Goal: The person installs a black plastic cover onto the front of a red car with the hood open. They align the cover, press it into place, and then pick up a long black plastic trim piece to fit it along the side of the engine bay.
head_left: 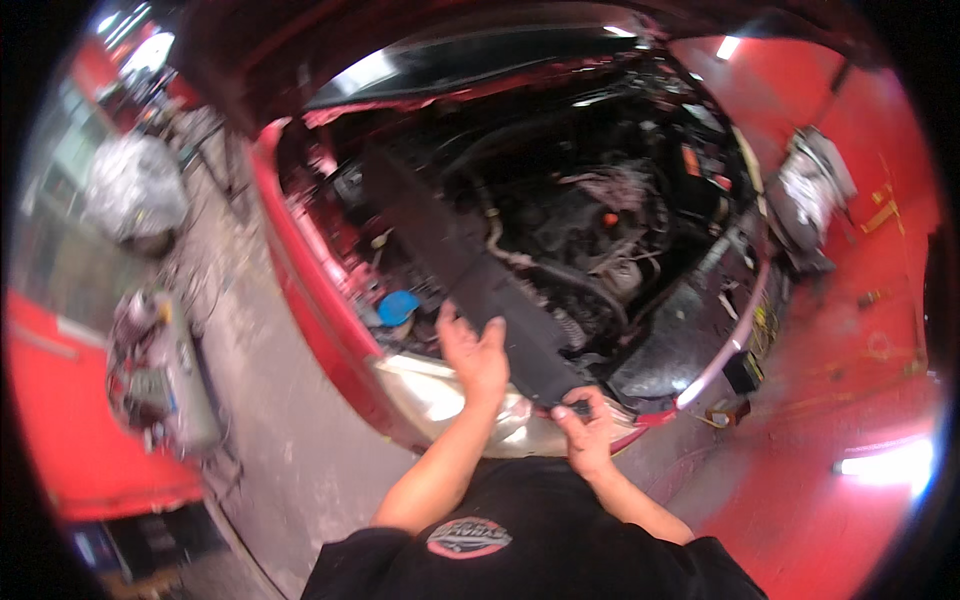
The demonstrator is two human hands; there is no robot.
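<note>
A long, flat black panel (477, 282) lies slantwise over the open engine bay, from the far left to the near middle. At its near end, my right hand (587, 428) is closed on the corner, thumb and fingers pinching the edge. Farther left, my left hand (474, 353) is at the panel's left edge, thumb and fingers spread apart; whether it bears any weight cannot be seen. Beside that hand sits a blue round cap (398, 307) on a pale reservoir. Both hands are above the pale headlight (428, 388) of the red car.
The raised hood (480, 32) hangs overhead. A red fender (312, 290) bounds the bay on the left. An air compressor (180, 375) and a plastic-wrapped bundle (138, 188) stand on the left floor. A grey bundle (808, 195) is at right, near a bright lamp (890, 466).
</note>
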